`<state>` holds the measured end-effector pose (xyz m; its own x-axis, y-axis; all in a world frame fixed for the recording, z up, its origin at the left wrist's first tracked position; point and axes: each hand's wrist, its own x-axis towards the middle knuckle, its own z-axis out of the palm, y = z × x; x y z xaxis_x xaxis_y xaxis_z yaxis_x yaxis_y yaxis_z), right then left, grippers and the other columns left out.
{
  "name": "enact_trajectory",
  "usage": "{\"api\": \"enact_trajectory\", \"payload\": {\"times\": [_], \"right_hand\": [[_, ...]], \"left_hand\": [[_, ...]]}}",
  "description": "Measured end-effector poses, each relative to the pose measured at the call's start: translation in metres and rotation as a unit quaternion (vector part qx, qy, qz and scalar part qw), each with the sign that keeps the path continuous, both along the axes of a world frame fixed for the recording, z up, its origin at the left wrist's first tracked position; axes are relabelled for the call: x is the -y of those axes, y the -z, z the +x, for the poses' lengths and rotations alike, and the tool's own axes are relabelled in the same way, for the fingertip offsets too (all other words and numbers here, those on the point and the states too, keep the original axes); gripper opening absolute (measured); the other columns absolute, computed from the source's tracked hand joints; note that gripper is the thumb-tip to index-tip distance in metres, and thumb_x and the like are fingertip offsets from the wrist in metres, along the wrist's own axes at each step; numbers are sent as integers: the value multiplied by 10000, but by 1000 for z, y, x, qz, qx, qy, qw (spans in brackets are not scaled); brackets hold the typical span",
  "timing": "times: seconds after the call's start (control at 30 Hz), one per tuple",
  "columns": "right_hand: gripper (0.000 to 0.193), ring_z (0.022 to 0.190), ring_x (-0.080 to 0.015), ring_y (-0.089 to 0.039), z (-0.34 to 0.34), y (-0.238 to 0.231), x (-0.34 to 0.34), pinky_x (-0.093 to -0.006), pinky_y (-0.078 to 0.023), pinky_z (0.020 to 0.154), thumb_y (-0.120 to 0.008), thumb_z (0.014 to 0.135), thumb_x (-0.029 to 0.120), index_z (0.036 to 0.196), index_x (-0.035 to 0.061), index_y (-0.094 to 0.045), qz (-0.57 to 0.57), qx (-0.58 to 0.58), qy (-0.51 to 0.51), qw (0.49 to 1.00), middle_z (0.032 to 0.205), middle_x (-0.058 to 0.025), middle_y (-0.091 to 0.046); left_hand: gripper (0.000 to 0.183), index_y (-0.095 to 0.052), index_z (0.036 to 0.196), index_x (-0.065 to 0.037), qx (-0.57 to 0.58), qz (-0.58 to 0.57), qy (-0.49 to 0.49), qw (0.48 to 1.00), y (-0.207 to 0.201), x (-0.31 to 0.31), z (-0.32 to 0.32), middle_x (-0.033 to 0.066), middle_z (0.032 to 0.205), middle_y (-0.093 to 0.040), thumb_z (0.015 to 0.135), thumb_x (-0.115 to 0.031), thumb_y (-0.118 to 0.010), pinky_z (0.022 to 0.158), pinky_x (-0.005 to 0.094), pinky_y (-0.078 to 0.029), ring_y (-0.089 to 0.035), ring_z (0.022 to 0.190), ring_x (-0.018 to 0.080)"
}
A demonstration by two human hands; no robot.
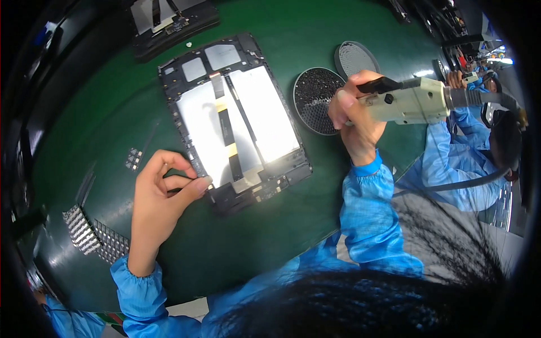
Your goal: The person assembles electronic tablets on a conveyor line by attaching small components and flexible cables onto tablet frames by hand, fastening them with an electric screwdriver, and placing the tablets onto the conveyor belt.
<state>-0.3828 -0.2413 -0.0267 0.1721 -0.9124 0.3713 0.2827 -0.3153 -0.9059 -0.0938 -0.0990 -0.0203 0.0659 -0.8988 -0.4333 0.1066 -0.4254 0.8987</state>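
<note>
Left hand [163, 188], fingers curled and thumb pressed toward the forefinger, pinches the lower left edge of an opened tablet [234, 121]; whether a small part lies between the fingertips cannot be told. Right hand [355, 115] is closed around a pale electric screwdriver [408, 101], held above the mat to the right of the tablet, with a grey cable trailing from its rear. Opened tablet lies back-up and tilted at the centre of the green mat [225, 253]: a black frame, two pale rectangular cells, and a dark flex strip with yellow patches running between them. Two round screw trays [315, 93] sit just beside the right hand.
</note>
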Motion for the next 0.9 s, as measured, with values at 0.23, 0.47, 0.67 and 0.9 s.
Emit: {"api": "enact_trajectory", "payload": {"times": [0.23,0.47,0.67,0.9], "right_hand": [[361,427,-112,-346,27,-33,-13,-271,-291,401,-502,916,72,1276,86,-484,-26,133,-2,991,576,-2,-339],[398,442,-118,-384,105,-40,-75,-290,-333,413,-602,894,41,1259,95,-453,37,128,-139,981,656,-32,-432],[349,481,-136,-412,133,-27,-93,-280,-383,424,-584,896,0,1173,167,-452,18,-41,-122,992,683,-7,-430],[366,466,-135,-391,131,-24,-98,-267,-365,408,-553,868,-22,1163,153,-424,42,-52,-117,991,670,-24,-414]], "left_hand": [[258,-534,979,15,-44,-4,7,999,0,4,8,83,959,-586,850,-36,-751,698,261,-582,-688,799,161],[283,-533,961,17,-16,-28,35,999,1,3,12,114,954,-605,844,-92,-767,733,287,-592,-694,808,183],[278,-540,962,30,20,-63,46,997,7,-1,16,104,905,-626,844,-93,-759,688,258,-565,-695,776,174],[271,-548,955,26,14,-86,39,995,11,-5,18,98,900,-627,840,-97,-761,651,250,-547,-698,774,162]]}}
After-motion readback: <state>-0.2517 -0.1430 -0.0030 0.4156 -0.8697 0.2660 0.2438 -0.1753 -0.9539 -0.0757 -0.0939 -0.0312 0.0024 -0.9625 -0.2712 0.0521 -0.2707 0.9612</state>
